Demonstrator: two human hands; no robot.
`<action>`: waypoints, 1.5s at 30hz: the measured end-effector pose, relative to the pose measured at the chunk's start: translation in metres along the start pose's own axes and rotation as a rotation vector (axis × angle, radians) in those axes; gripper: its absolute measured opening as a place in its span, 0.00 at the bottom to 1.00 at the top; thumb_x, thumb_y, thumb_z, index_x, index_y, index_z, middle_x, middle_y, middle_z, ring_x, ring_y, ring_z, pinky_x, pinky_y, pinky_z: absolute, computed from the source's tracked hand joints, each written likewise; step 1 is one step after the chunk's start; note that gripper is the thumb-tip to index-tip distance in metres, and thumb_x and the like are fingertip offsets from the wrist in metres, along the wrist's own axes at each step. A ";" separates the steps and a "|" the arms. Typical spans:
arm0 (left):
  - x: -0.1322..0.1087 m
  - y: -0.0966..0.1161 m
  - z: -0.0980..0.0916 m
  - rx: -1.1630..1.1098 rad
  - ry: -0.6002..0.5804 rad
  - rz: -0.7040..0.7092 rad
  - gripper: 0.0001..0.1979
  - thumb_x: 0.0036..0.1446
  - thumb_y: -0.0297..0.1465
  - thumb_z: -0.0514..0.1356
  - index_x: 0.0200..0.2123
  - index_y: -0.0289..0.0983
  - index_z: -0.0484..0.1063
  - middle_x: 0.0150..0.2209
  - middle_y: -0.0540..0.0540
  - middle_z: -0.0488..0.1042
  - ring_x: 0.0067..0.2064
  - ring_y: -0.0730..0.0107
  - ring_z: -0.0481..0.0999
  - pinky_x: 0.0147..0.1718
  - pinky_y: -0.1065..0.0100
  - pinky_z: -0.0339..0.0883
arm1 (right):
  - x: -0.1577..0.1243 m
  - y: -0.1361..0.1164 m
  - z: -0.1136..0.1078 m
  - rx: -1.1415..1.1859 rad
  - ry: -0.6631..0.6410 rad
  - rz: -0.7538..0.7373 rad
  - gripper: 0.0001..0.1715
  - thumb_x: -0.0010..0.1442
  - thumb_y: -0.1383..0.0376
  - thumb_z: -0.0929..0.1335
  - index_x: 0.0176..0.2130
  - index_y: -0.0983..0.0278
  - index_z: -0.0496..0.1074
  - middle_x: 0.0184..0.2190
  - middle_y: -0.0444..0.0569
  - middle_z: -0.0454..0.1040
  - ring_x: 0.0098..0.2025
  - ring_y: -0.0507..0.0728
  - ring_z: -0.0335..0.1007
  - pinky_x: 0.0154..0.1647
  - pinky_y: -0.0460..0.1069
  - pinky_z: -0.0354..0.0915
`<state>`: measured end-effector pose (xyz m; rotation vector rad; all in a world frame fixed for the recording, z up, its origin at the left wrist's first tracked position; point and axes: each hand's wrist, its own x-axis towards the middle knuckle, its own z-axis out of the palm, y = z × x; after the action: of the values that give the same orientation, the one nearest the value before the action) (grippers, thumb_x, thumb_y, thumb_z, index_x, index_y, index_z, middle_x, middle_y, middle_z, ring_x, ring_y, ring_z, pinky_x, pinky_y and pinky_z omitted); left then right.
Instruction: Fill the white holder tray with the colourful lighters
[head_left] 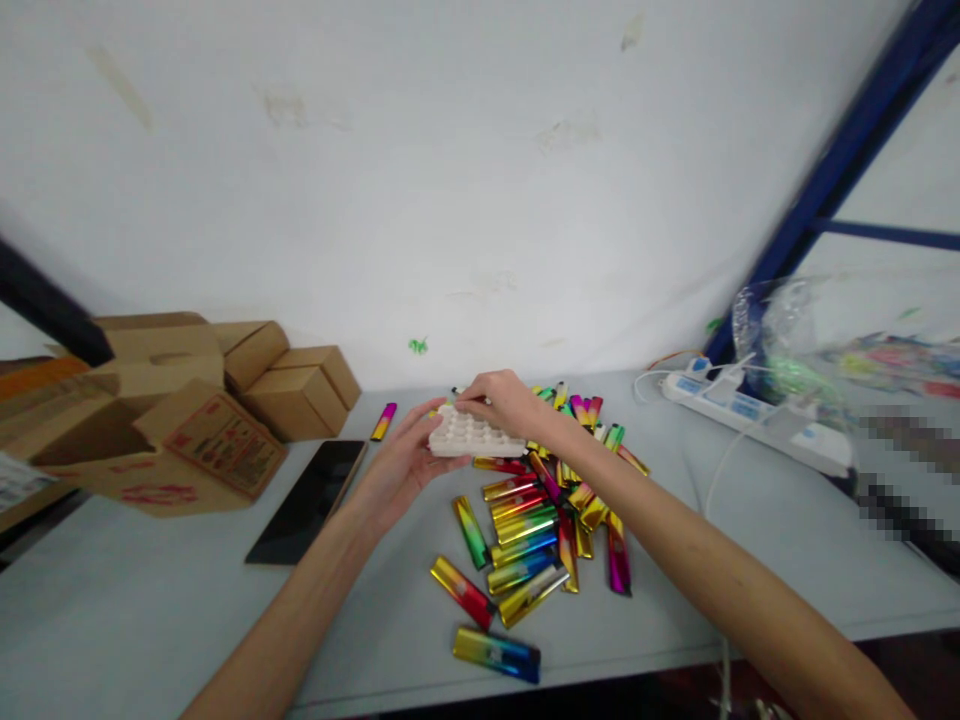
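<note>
My left hand grips the near side of a white plastic tray with round sockets, holding it just above the grey table. My right hand rests on the tray's top edge, fingers pinched on something small and dark I cannot make out. Several shiny multicoloured lighters lie scattered in front of and right of the tray. One pink-and-yellow lighter lies apart at the left.
A black phone lies flat left of my left arm. Brown cardboard boxes stand at the left. A white power strip with cables and a clear plastic bag sit at the right, by a blue metal frame.
</note>
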<state>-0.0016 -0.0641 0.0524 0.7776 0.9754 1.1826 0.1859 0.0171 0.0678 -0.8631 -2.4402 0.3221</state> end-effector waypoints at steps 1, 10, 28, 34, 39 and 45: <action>0.001 0.000 -0.001 0.013 0.006 -0.003 0.13 0.62 0.27 0.68 0.50 0.36 0.79 0.44 0.42 0.83 0.41 0.62 0.84 0.36 0.62 0.86 | -0.001 -0.001 0.001 -0.009 0.009 0.032 0.18 0.75 0.65 0.67 0.37 0.67 0.84 0.33 0.52 0.84 0.34 0.53 0.73 0.39 0.47 0.60; 0.000 0.001 -0.016 0.077 0.083 0.043 0.11 0.62 0.24 0.65 0.48 0.35 0.81 0.48 0.39 0.83 0.40 0.62 0.85 0.34 0.61 0.87 | -0.045 -0.010 -0.016 0.059 -0.110 0.019 0.47 0.65 0.43 0.74 0.70 0.69 0.68 0.64 0.65 0.75 0.62 0.68 0.73 0.64 0.60 0.67; 0.006 0.024 -0.040 0.914 -0.362 0.338 0.37 0.36 0.26 0.80 0.54 0.47 0.84 0.53 0.41 0.83 0.48 0.52 0.81 0.38 0.67 0.77 | -0.076 -0.011 0.013 0.102 -0.049 0.029 0.53 0.57 0.54 0.80 0.72 0.67 0.64 0.63 0.65 0.74 0.65 0.71 0.71 0.66 0.64 0.67; 0.015 0.018 -0.038 0.931 -0.301 0.379 0.36 0.36 0.27 0.81 0.54 0.45 0.84 0.52 0.41 0.84 0.47 0.50 0.82 0.41 0.63 0.79 | -0.085 -0.006 0.013 0.170 0.098 0.038 0.56 0.60 0.53 0.79 0.76 0.57 0.55 0.69 0.62 0.65 0.70 0.70 0.64 0.70 0.66 0.64; 0.020 0.010 -0.047 0.822 -0.269 0.311 0.38 0.33 0.26 0.82 0.53 0.44 0.84 0.54 0.41 0.83 0.53 0.46 0.82 0.46 0.60 0.82 | -0.086 -0.002 0.015 0.140 0.126 0.071 0.50 0.58 0.51 0.80 0.71 0.56 0.63 0.64 0.58 0.73 0.65 0.70 0.69 0.66 0.66 0.67; 0.019 0.008 -0.051 0.809 -0.300 0.236 0.39 0.34 0.26 0.82 0.54 0.44 0.83 0.57 0.38 0.81 0.56 0.45 0.82 0.48 0.58 0.82 | -0.085 -0.004 0.016 0.124 0.129 0.069 0.48 0.57 0.49 0.81 0.68 0.58 0.66 0.63 0.57 0.75 0.63 0.68 0.73 0.64 0.62 0.70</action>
<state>-0.0496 -0.0434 0.0358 1.6974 1.1275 0.8048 0.2306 -0.0414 0.0219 -0.8876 -2.2501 0.4256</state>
